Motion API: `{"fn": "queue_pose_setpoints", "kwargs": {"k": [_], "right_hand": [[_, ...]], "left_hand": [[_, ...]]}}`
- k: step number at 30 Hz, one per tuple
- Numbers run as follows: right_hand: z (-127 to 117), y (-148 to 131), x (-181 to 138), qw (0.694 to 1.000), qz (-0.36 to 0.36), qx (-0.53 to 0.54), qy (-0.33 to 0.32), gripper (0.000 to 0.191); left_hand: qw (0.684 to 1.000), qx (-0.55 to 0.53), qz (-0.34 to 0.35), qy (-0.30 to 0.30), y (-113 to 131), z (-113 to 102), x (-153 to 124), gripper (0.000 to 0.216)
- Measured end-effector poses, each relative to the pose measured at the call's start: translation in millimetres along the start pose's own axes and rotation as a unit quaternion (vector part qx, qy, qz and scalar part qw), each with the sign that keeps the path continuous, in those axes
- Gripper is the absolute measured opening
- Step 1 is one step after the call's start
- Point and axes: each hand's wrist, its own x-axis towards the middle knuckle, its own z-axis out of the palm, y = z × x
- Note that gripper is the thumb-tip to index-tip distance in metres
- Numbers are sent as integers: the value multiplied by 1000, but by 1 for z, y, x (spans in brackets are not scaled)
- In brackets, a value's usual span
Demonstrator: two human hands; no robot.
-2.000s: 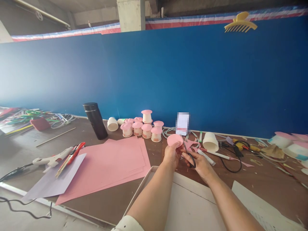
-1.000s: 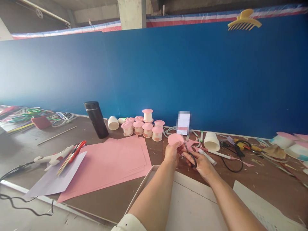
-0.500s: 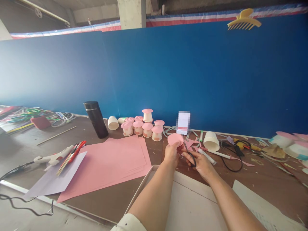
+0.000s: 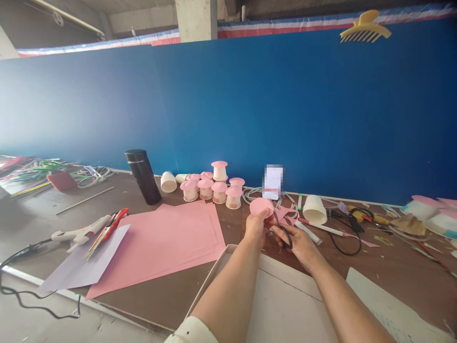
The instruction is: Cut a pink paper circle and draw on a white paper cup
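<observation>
My left hand (image 4: 257, 226) pinches a round pink paper disc (image 4: 260, 206), with the thumb on top and the fingers beneath. Black-handled scissors (image 4: 286, 236) are in my right hand (image 4: 298, 243), their blades at the right edge of the disc. Pink paper scraps (image 4: 284, 214) lie just behind the scissors. Left of my hands stands a cluster of small white paper cups (image 4: 233, 201) with pink paper tops, one raised above the others. Large pink paper sheets (image 4: 171, 238) are spread to the left of my forearms.
A black bottle (image 4: 143, 177) stands at the back left. A glue gun (image 4: 81, 232) and a red utility knife (image 4: 107, 232) lie at the left. An open shallow box (image 4: 282, 300) is under my forearms. A white cup (image 4: 314, 209) lies on its side to the right.
The disc, the scissors and both hands keep nearly the same places. The whole view has shifted very slightly.
</observation>
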Motion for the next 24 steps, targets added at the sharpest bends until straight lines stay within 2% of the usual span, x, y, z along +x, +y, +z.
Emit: {"fn": "queue_pose_setpoints", "kwargs": {"k": [14,24], "right_hand": [[-5,2,3,1000,-11,-24,5,51],[-4,3,5,1000,-3,-3,2,49]], "left_hand": [[999,32,-9,4,1,3,-4,28],[999,39,-6,1,4,3,-7,28]]}}
